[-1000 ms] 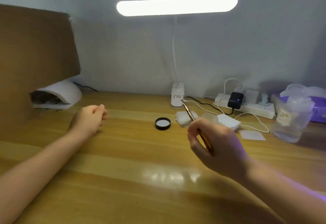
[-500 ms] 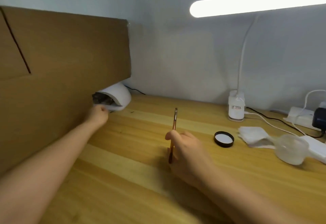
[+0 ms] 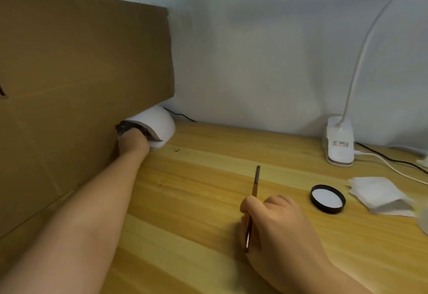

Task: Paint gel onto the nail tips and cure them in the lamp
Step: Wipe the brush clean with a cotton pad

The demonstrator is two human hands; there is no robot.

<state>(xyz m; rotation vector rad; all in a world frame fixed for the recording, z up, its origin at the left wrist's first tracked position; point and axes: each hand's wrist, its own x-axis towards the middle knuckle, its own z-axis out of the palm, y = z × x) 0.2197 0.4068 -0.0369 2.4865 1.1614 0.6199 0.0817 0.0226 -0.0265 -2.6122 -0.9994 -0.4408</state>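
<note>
The left hand [image 3: 133,142] reaches into the white curing lamp [image 3: 157,124] at middle left; its fingers are hidden, so I cannot tell their state. Curing seems underway. The right hand [image 3: 278,226] pinches the brush [image 3: 255,186] at lower right.

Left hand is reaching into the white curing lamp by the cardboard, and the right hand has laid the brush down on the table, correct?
Not quite. The head view shows the right hand gripping the brush, bristles pointing away, not laid on the table. The rest holds: the left hand is at the mouth of the white curing lamp beside the cardboard.
</note>
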